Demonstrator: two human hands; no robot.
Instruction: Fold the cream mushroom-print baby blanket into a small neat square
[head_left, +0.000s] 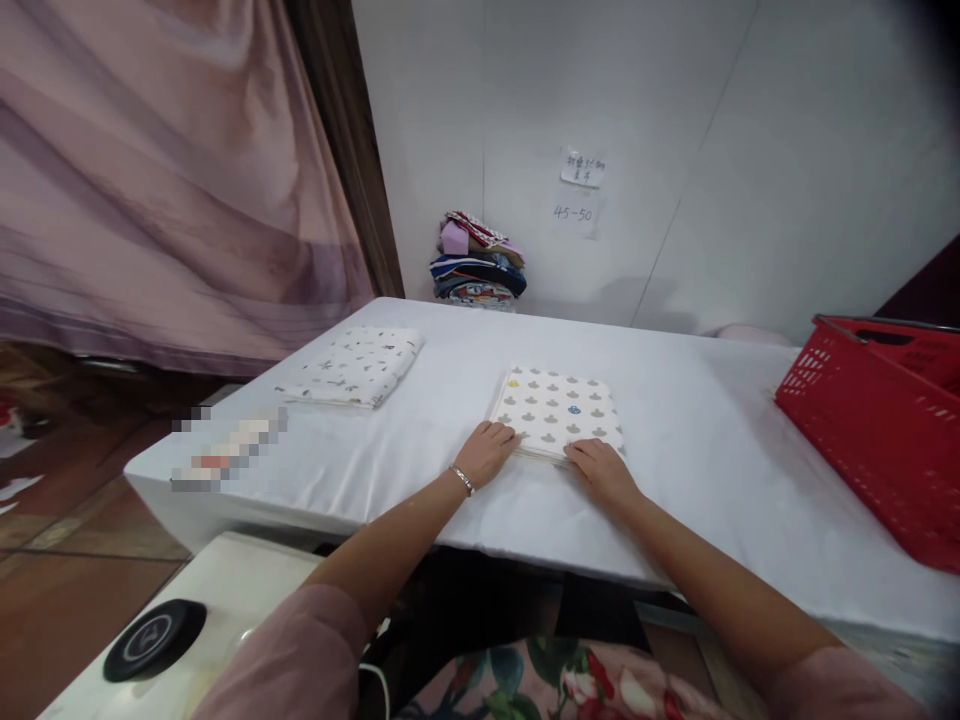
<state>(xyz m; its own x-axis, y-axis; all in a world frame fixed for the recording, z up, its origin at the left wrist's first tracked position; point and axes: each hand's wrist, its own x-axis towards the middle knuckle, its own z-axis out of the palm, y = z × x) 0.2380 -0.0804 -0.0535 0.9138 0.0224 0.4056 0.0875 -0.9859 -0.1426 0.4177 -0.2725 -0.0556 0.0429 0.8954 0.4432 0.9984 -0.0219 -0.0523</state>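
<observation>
A folded white cloth printed with grey duck-like shapes, plus one yellow and one blue, lies flat in the middle of the table. My left hand is closed at its near left corner. At the near edge, toward the right corner, my right hand has its fingers closed on the layers. The undersides of both hands are hidden. A second folded white cloth, with small dark prints, rests on the table to the left.
The table has a white cover. A red plastic basket stands at the right. A stack of folded fabrics rises behind the far edge. At lower left is a white surface with a black round object. A pink curtain hangs left.
</observation>
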